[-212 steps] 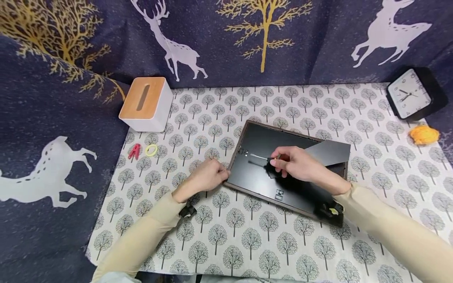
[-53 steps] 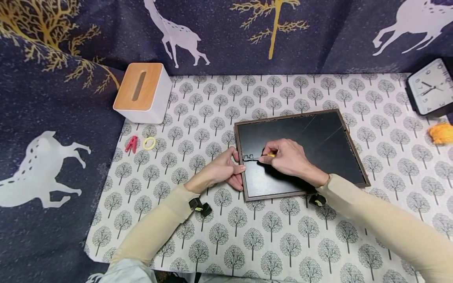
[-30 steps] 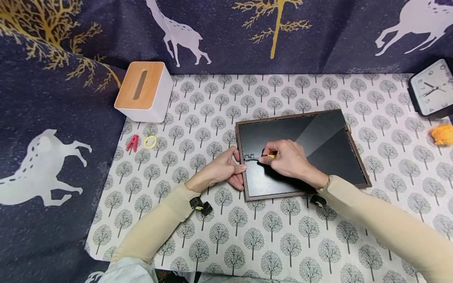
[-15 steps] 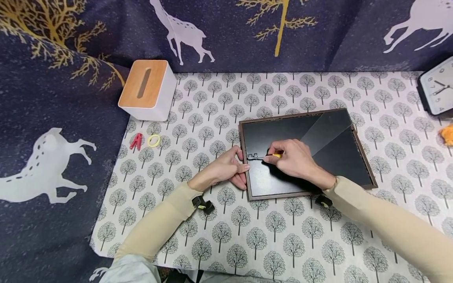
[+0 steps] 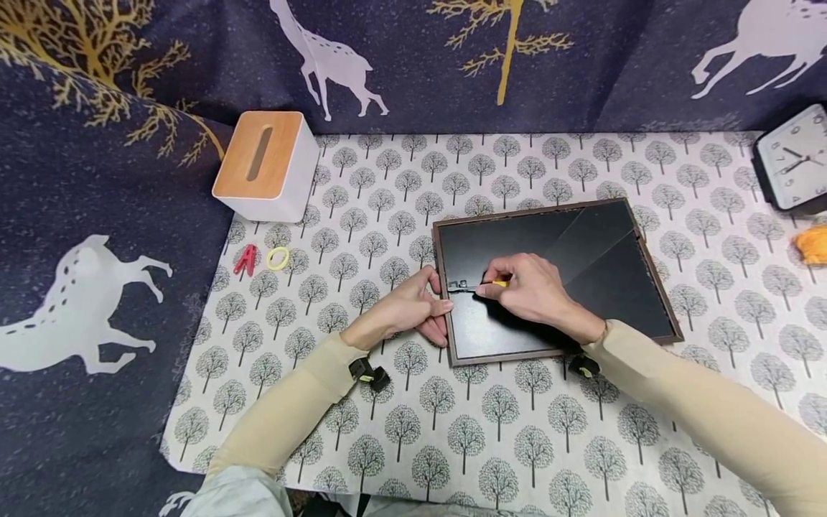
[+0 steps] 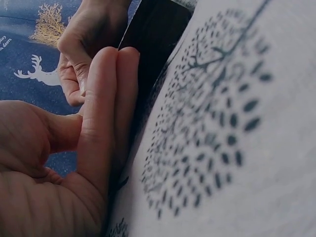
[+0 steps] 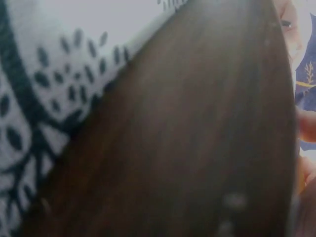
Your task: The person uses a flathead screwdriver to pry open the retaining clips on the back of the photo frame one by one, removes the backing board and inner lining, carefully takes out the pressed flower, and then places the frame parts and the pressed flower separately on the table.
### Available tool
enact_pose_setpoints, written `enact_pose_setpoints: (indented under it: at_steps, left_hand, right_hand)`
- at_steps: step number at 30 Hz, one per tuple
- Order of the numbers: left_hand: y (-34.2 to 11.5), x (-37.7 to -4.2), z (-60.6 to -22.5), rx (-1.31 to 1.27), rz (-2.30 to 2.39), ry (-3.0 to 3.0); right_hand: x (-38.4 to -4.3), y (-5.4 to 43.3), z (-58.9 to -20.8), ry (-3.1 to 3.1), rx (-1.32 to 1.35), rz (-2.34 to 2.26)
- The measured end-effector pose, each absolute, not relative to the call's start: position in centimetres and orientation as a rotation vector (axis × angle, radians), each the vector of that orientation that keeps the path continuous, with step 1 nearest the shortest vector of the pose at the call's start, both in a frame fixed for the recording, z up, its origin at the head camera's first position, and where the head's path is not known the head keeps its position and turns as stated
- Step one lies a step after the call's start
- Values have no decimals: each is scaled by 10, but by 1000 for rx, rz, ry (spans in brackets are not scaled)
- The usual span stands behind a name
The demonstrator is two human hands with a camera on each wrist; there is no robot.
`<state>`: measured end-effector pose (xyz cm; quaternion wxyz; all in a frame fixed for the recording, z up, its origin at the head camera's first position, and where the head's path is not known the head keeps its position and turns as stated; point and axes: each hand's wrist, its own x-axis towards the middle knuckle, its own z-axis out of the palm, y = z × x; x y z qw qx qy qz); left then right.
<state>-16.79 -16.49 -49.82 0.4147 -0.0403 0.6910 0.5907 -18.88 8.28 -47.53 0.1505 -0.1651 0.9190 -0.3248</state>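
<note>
A picture frame [image 5: 555,353] lies back side up on the cloth, with a brown rim and a black backing board [image 5: 491,337]. My right hand [image 5: 531,291] pinches a small screwdriver [image 5: 500,283] with a yellow handle. Its thin shaft points left, to a small metal clip [image 5: 460,285] by the left rim; the tip is too small to make out. My left hand [image 5: 413,305] steadies the left rim, thumb on top and fingers along the outer side. Straight left fingers [image 6: 98,113] press the frame's side in the left wrist view. Brown rim mostly fills the right wrist view.
A white tissue box [image 5: 265,165] with a wooden lid stands at the back left. Nearer lie a red clip [image 5: 246,260] and a pale yellow ring [image 5: 278,258]. A clock [image 5: 791,159] and an orange bundle [image 5: 811,245] sit at the far right.
Since the oldest frame, the picture frame has turned, its raised grey flap now lies flat, and my left hand has shifted up its left rim. Lately both hands stay nearly still.
</note>
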Motion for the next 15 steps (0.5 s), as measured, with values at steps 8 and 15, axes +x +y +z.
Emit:
enact_pose_setpoints:
  at_steps: [8, 15]
  left_hand:
    - [-161, -167, -497, -101, 1479, 1745]
    - [-159, -166, -498, -106, 1499, 1751]
  right_hand:
    - [-185, 85, -475, 2657, -462, -922]
    - [-184, 85, -475, 2669, -466, -943]
